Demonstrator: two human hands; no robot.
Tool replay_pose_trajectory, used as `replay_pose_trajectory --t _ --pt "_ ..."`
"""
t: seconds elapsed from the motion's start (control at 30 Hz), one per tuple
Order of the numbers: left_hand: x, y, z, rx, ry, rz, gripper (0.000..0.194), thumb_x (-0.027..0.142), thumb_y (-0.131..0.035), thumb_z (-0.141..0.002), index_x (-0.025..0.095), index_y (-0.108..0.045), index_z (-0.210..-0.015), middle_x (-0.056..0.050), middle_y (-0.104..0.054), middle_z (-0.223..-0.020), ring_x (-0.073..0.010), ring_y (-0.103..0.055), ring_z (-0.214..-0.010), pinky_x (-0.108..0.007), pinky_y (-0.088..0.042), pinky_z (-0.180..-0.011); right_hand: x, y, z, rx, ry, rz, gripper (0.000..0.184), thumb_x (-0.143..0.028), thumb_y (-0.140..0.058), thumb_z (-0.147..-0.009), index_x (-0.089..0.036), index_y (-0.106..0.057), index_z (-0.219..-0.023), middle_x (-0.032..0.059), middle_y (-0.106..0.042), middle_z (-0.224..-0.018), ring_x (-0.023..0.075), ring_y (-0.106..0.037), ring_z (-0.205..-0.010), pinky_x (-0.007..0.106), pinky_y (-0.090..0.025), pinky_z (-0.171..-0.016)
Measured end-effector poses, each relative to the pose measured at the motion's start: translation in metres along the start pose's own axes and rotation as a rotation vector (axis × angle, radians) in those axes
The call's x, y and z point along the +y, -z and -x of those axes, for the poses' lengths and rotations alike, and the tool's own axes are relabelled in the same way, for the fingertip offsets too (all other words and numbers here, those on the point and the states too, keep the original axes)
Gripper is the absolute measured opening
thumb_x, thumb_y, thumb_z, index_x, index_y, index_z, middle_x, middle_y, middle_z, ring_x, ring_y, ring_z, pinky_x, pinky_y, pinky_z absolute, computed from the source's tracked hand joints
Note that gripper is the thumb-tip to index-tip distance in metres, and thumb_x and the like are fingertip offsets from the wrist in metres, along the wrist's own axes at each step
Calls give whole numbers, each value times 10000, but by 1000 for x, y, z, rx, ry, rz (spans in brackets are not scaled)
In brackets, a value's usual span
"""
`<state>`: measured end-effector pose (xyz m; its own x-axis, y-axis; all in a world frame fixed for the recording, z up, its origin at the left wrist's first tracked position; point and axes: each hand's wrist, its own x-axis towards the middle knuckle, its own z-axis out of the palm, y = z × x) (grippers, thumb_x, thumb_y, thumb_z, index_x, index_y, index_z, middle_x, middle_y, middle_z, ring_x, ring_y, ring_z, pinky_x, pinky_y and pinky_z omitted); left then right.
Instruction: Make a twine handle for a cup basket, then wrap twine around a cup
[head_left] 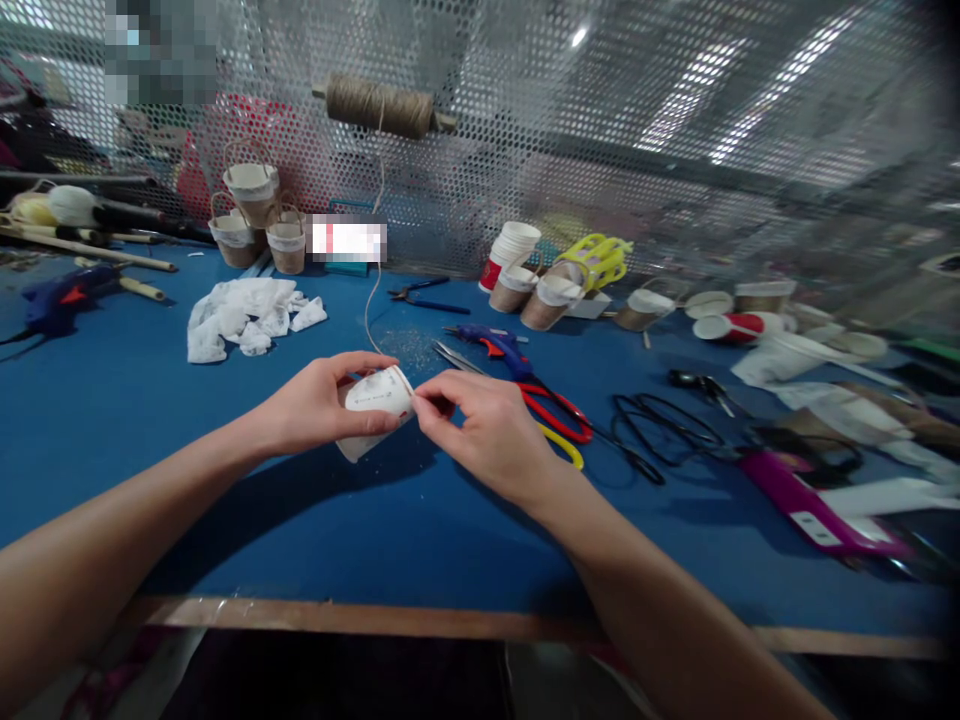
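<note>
A white paper cup [367,395] lies tilted in my left hand [319,405], whose fingers and thumb are wrapped round it. My right hand [480,425] is closed in a pinch at the cup's right-hand edge, where a thin strand of jute twine [373,290] appears to run along the edge; the fingertips hide its end. That twine comes down from a brown spool [379,107] and reaches the cup behind my left fingers. Just beyond my right hand lie scissors with red and yellow handles [559,412] and a blue glue gun [495,345].
Crumpled white material [240,315] lies left on the blue table [360,550]. Twine-wrapped cups with handles [285,247] stand at the back. Pliers [427,300], a black cable [660,425] and a purple tool [810,505] lie about. Another glue gun [64,295] is far left.
</note>
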<state>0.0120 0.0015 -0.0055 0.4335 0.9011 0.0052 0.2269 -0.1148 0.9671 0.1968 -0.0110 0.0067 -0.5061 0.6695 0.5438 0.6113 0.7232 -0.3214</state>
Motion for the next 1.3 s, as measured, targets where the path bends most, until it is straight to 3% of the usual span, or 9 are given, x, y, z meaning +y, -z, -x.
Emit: replay_pose_trajectory --t 0.77,1.03,1.3 --pt "-1 -3 0 53 0 -88 599 301 -693 -604 96 -510 -1136 -130 -599 -1090 -223 -567 -936 -368 -449 -821 0 -6 1 23 -42 -4 150 -118 -496 -757 -165 -549 -625 6 -578 -610 105 -508 -564 228 -391 -554" --pt "4 2 -1 45 95 69 600 294 -700 -606 112 -522 -1149 -108 -640 -1026 -208 -589 -867 -344 -464 -764 7 2 -5 -60 -174 -222 217 -203 -420 -847 -148 -609 -752 28 -639 -693 116 -564 -619 237 -431 -585" --pt "2 5 -1 37 125 173 537 306 -707 -609 144 -575 -1104 -96 -630 -1064 -211 -587 -891 -313 -458 -743 8 1 -3 -38 17 -126 122 -164 -484 -807 -148 -592 -752 41 -626 -713 119 -545 -639 248 -434 -614"
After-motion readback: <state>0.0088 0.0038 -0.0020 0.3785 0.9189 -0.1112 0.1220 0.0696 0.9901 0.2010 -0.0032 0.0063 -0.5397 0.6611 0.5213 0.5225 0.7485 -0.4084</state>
